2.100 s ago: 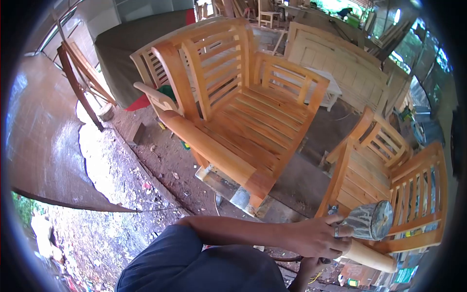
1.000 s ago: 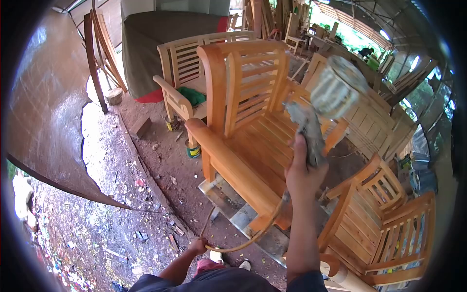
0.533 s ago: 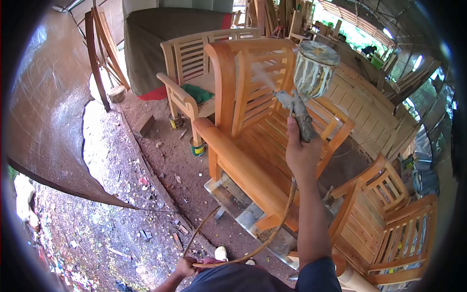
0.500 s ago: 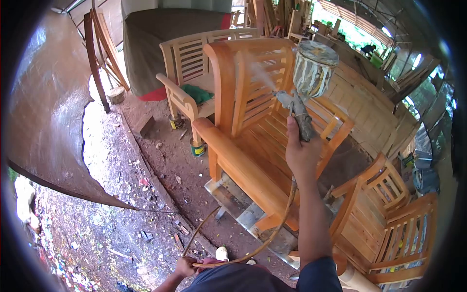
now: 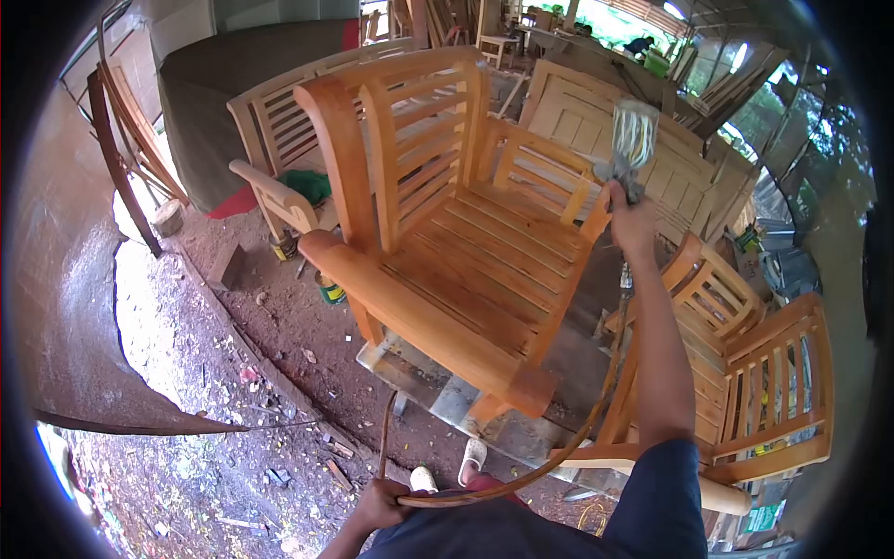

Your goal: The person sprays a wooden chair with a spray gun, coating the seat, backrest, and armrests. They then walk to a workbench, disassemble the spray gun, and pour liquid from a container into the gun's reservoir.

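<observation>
My right hand [image 5: 635, 226] is wrapped round the handle of a spray gun [image 5: 618, 175], held out at arm's length over the far arm of a wooden armchair [image 5: 484, 252]. A paint-streaked cup [image 5: 635, 132] stands upright on top of the gun. From the gun a brown hose [image 5: 585, 430] loops down across my body. My left hand [image 5: 380, 503] is closed on that hose near my waist. The armchair has an orange-brown finish, a slatted back and a slatted seat. No spray mist shows at the nozzle now.
The armchair stands on a low platform [image 5: 410, 368]. A paler slatted bench [image 5: 279, 191] with a green cloth [image 5: 304, 185] stands behind it, its legs on tins [image 5: 330, 288]. At right is another wooden chair [image 5: 773, 382]. Carved door panels [image 5: 582, 116] lean behind. Litter covers the ground at left.
The spray gun has moved right and away, from in front of the chair's back to over its far arm. The white mist has gone. My view has shifted, and both feet show more.
</observation>
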`<state>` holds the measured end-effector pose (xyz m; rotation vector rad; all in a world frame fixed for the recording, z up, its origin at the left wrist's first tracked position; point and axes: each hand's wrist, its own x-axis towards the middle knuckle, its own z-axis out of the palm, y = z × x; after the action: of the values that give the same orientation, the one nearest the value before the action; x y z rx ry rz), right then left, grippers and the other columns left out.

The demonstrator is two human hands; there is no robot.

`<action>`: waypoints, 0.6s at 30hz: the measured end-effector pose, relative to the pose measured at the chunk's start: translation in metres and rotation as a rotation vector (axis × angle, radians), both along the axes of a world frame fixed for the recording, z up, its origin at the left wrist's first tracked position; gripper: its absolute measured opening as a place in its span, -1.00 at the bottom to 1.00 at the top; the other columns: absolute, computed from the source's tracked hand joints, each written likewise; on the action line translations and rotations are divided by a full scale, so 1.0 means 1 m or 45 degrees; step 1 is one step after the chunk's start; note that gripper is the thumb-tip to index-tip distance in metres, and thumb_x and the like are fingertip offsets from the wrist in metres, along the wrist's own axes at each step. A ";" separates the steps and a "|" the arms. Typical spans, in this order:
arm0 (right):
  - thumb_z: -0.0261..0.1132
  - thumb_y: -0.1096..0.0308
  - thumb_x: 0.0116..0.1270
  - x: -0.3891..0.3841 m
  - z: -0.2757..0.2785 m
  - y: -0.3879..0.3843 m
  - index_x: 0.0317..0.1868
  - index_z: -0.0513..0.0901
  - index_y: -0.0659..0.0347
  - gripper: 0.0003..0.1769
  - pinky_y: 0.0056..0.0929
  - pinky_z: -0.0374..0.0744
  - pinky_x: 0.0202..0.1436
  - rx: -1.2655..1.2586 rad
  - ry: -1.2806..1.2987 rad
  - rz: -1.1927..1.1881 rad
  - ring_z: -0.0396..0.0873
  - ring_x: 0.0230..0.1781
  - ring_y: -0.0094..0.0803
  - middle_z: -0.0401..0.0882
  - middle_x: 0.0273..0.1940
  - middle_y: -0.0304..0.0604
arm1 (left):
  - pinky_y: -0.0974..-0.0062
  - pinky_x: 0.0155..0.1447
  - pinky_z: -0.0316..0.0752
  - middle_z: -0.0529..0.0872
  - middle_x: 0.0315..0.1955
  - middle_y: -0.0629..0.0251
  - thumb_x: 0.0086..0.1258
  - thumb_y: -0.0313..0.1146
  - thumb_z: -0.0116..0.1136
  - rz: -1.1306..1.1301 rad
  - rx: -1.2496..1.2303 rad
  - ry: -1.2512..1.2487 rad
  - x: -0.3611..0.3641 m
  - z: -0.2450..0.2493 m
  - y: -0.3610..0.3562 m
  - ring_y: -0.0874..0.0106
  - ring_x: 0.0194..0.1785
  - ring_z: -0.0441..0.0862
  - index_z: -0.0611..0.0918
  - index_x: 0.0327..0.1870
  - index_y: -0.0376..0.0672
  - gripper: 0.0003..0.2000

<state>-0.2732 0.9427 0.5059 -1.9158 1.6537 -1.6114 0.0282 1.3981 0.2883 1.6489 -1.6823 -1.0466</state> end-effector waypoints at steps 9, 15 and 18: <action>0.25 0.17 0.41 -0.048 -0.067 -0.068 -0.45 0.58 0.32 -0.62 -0.48 0.42 -0.50 -0.079 -0.209 0.180 0.48 -0.61 -0.54 0.51 -0.63 -0.22 | 0.22 -0.30 0.56 0.63 -0.57 0.14 0.23 -0.22 0.27 -0.622 -0.236 -0.050 -0.054 0.034 -0.057 0.16 -0.44 0.67 0.65 -0.30 -0.08 -0.84; 0.30 0.23 0.35 -0.075 -0.084 -0.157 -0.22 0.69 0.37 -0.70 -0.30 0.54 -0.32 -0.250 -0.052 0.145 0.65 -0.46 -0.26 0.67 -0.46 0.04 | 0.30 -0.25 0.60 0.73 -0.44 0.16 0.34 -0.14 0.25 -0.552 0.015 0.168 -0.108 0.079 -0.116 0.19 -0.37 0.71 0.70 -0.05 -0.10 -0.71; 0.30 0.18 0.37 -0.072 -0.092 -0.172 -0.32 0.64 0.38 -0.65 -0.31 0.49 -0.38 -0.149 -0.140 0.215 0.55 -0.55 -0.43 0.60 -0.57 -0.14 | 0.21 -0.05 0.47 0.63 -0.48 0.06 0.18 -0.23 0.38 -0.375 0.025 0.066 -0.136 0.094 -0.135 0.11 -0.21 0.61 0.66 -0.42 -0.20 -0.78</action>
<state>-0.3455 0.7711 0.4142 -1.9232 1.3450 -1.7456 -0.1080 1.2635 0.3824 1.3998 -1.9254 -1.2351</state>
